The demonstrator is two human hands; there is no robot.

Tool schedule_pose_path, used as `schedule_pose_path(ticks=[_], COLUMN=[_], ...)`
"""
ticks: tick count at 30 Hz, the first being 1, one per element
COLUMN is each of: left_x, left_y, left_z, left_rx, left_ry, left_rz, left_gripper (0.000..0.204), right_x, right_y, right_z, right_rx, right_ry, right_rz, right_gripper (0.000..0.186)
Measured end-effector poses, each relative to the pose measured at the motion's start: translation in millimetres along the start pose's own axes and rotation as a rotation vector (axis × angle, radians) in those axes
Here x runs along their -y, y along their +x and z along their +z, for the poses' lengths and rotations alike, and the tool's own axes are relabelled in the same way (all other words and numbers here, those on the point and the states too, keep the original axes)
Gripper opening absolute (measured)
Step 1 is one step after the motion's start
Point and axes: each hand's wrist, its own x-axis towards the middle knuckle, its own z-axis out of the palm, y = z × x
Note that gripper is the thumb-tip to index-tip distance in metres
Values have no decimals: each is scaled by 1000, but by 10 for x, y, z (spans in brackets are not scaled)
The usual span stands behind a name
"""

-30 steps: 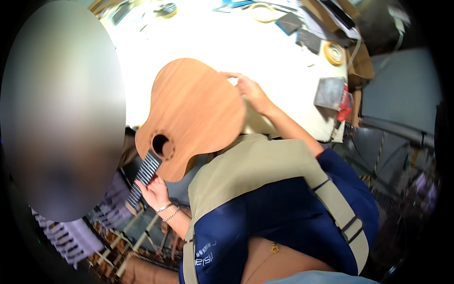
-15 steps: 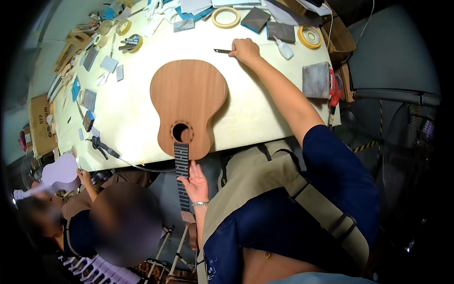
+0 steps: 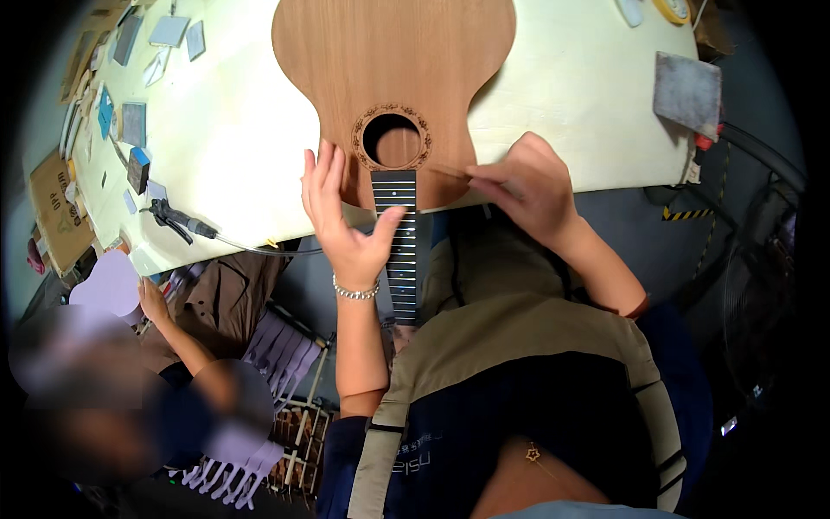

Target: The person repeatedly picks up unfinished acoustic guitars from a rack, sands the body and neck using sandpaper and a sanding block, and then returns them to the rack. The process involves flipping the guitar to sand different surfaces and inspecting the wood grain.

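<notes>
A bare-wood guitar (image 3: 393, 60) lies face up on the table, its dark fretboard (image 3: 399, 268) pointing toward me past the edge. A decorated ring surrounds the sound hole. My left hand (image 3: 347, 221) is open over the neck joint, fingers spread at the body's left side and thumb across the fretboard. My right hand (image 3: 527, 186) pinches a thin blade (image 3: 454, 170), slightly blurred, at the right of the fretboard's top end, just below the sound hole.
The pale table (image 3: 571, 104) holds grey blocks (image 3: 687, 86), tape (image 3: 670, 9) and an air blow gun with hose (image 3: 173, 221). A cardboard box (image 3: 60, 208) stands left. A co-worker's hand (image 3: 151, 298) holds a lilac instrument body (image 3: 104, 281) at lower left.
The guitar has gone from tilted in my hands to lying on the table. My right hand picked up the blade from the far side and has brought it beside the sound hole.
</notes>
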Motion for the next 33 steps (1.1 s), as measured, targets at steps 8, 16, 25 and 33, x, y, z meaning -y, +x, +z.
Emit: schedule_pose_path(ticks=[8,16,25,33], left_x=[145,234,255,232], left_y=[22,-4,-36,-56], left_z=[278,479,529,527], left_rx=[76,-80,-127,-108], left_ry=[204,121,85,99], left_rz=[-55,-73,-109,-136], left_gripper=[103,97,92,93], right_x=[-163,-240,-185,-192], right_y=[66,151,206,160], right_z=[390,443,428,346], right_rx=[-56,27,101,132], right_ry=[-69,-70,-53,-49], right_rz=[-294,-286,-239,-218], right_gripper=[30,21,24,30])
